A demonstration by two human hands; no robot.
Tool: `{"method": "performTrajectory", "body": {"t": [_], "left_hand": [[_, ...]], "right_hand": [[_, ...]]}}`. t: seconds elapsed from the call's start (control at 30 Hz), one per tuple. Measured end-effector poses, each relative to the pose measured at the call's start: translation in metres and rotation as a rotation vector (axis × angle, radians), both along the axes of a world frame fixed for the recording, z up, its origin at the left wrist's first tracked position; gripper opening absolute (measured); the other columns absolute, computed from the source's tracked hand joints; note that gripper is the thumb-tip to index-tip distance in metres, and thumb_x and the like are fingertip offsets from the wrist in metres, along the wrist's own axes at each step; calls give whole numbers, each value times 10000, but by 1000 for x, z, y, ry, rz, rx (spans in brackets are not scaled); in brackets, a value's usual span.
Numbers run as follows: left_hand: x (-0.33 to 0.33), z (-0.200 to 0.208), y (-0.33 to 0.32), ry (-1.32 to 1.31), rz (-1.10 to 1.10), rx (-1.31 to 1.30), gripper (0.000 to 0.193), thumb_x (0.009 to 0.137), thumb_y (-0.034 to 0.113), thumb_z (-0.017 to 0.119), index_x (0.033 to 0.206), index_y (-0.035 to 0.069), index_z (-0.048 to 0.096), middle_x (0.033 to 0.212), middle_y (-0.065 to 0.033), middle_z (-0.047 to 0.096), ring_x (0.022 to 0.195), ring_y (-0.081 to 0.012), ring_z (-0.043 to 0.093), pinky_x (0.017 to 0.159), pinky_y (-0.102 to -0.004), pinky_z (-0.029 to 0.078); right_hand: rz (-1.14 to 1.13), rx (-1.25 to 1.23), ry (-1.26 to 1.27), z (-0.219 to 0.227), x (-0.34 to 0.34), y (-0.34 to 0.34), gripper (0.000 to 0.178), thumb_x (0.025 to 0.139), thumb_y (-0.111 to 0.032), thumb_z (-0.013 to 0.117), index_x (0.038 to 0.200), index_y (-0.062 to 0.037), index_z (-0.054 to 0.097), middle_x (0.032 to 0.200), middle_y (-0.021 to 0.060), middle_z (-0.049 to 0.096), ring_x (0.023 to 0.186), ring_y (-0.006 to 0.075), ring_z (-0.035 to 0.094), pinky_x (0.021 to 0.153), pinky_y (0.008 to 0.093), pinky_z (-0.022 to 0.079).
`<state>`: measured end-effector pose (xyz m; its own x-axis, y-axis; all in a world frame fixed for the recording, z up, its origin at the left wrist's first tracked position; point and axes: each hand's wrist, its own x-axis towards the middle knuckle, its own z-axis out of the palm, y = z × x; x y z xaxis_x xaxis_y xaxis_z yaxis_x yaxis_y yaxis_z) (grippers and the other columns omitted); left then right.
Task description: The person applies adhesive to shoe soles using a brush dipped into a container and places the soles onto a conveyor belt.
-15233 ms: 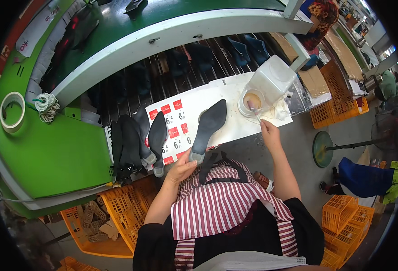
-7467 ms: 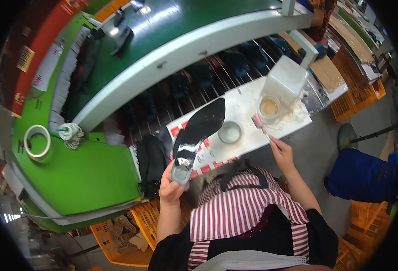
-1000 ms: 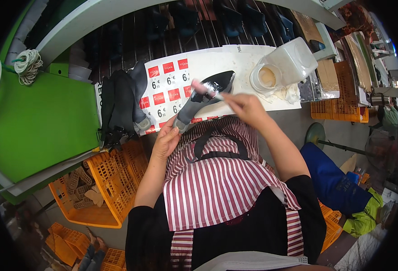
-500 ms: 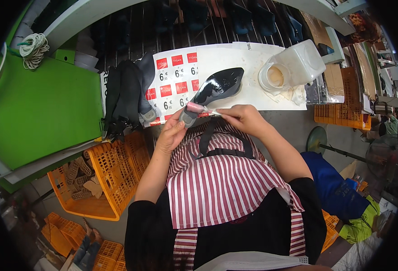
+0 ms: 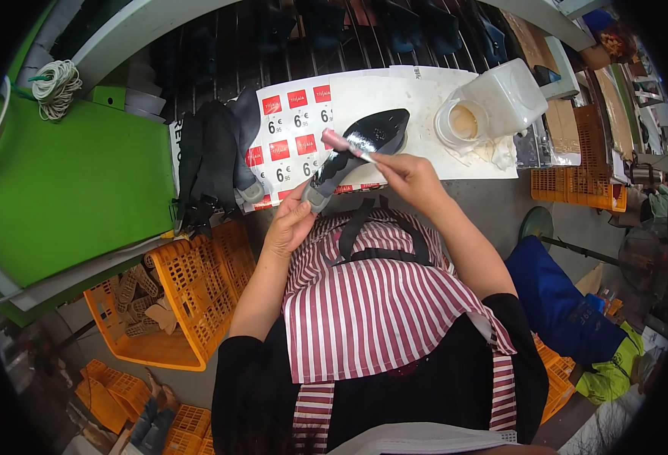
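Note:
My left hand (image 5: 290, 225) is closed around the grey heel end of a shoe (image 5: 381, 129). The shoe lies bottom up, its underside dark and shiny as if wet, toe pointing to the far right. In my right hand (image 5: 412, 180), fingers pinch the pale handle of a small brush (image 5: 337, 141) with a pinkish head. That head is over the shoe's left edge near the middle; whether it touches cannot be made out. To the right, a cut-open translucent plastic container (image 5: 507, 106) holds pale cream liquid.
Printed white sheets (image 5: 292, 129) with red labels cover the worktop. Several dark shoes (image 5: 216, 148) are heaped left of them, beside a green board (image 5: 68, 197). Below stands an orange crate (image 5: 190, 296) with soles. A rack of metal bars (image 5: 235, 53) runs along the back.
The brush has moved away from me, from the heel end to the shoe's middle. Dark shine now shows near the heel, where the brush was. My left hand keeps its hold.

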<state>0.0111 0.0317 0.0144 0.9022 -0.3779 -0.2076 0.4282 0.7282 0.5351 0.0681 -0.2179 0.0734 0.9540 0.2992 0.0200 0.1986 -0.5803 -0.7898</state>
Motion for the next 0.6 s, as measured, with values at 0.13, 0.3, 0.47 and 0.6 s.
{"method": "performTrajectory", "body": {"t": [0.13, 0.3, 0.47, 0.6], "left_hand": [[1, 0, 0, -9, -4, -17, 590, 822, 136, 611, 1318, -49, 351, 1286, -118, 476, 1214, -201, 413, 1058, -338, 233], [3, -2, 0, -6, -7, -3, 594, 827, 164, 615, 1318, -43, 354, 1277, -116, 485, 1212, -197, 415, 1054, -340, 242], [3, 4, 0, -15, -17, 10, 599, 829, 171, 614, 1320, -46, 350, 1275, -119, 488, 1212, -198, 415, 1053, -343, 242], [3, 3, 2, -24, -11, 32, 596, 832, 170, 608, 1320, -50, 347, 1270, -123, 491, 1207, -201, 420, 1055, -351, 240]], "right_hand": [[34, 27, -120, 12, -10, -3, 245, 790, -93, 614, 1029, -114, 664, 706, 110, 610, 579, 236, 580, 538, 306, 454], [262, -83, -57, 3, -31, -21, 253, 766, -110, 640, 1016, -135, 674, 674, 103, 596, 571, 237, 572, 540, 321, 454], [132, -28, 4, 14, -22, -19, 232, 776, -119, 638, 1005, -118, 673, 691, 111, 603, 594, 231, 586, 547, 311, 452], [219, -83, -106, 0, -29, -19, 239, 761, -122, 646, 998, -124, 675, 702, 105, 603, 612, 238, 590, 559, 329, 461]]}}
